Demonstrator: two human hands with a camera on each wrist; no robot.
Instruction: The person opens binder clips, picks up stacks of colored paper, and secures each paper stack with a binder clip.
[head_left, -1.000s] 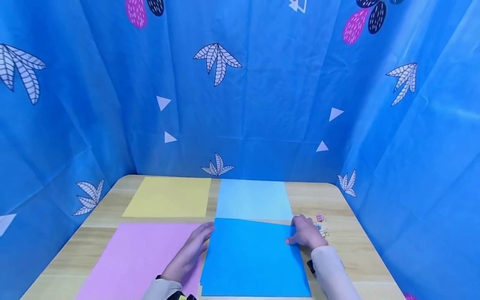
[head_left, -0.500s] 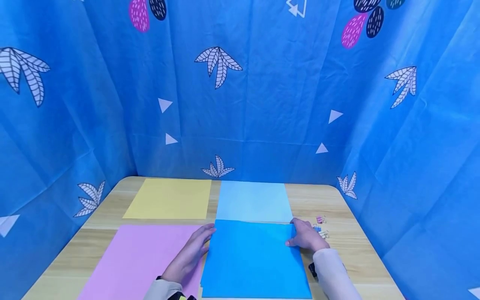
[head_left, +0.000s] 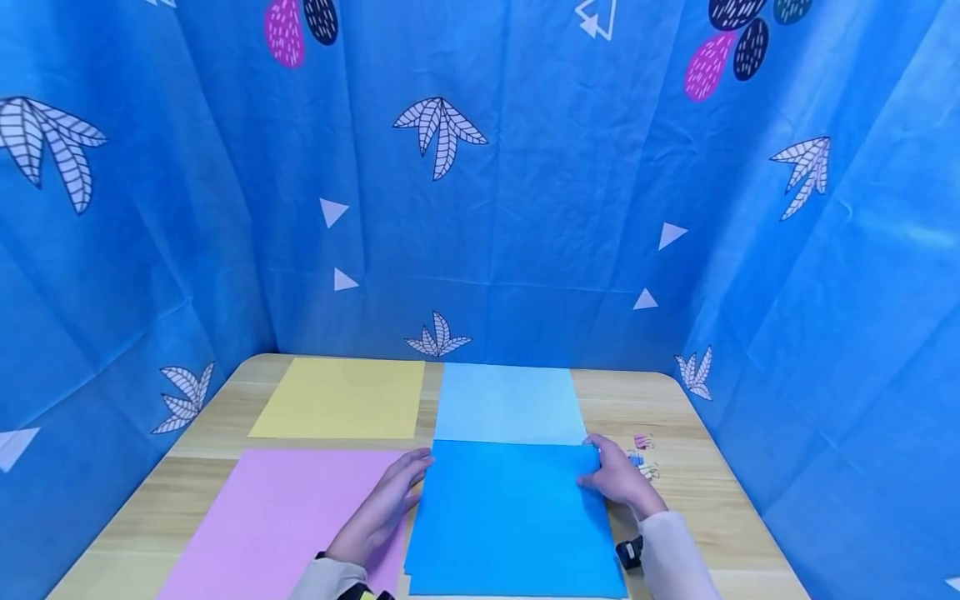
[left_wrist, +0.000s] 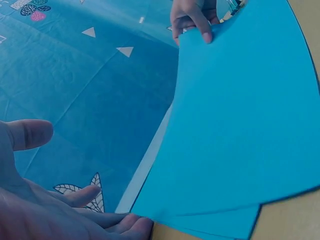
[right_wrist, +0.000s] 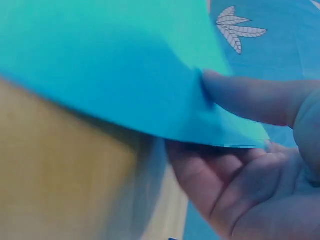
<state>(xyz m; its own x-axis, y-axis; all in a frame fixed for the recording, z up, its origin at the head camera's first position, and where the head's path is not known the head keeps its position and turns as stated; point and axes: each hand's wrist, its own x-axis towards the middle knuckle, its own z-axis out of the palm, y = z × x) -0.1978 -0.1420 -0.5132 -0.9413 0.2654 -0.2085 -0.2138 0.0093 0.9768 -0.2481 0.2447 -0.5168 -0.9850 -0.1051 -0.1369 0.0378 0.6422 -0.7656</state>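
Several blue paper sheets [head_left: 513, 521] lie stacked at the near middle of the table, with a lower sheet's edge peeking out at the near left corner. My right hand [head_left: 622, 479] pinches the far right corner. In the right wrist view its thumb [right_wrist: 245, 97] presses on top while the fingers curl beneath, and the paper bends up off the table there. On the other side, my left hand [head_left: 382, 504] has its fingers extended, fingertips [left_wrist: 140, 227] right at the sheets' left edge, thumb held away.
A pink sheet [head_left: 292, 517] lies left, partly under my left arm. Behind are a yellow sheet [head_left: 341, 400] and a light blue sheet [head_left: 510, 404]. Small binder clips [head_left: 642, 442] sit beyond my right hand. Blue patterned cloth [head_left: 480, 208] encloses the table's back and sides.
My right hand has shifted slightly to the right with the pinched corner. The blue paper's far edge, slanted before, now runs nearly straight. My left hand keeps its place at the left edge.
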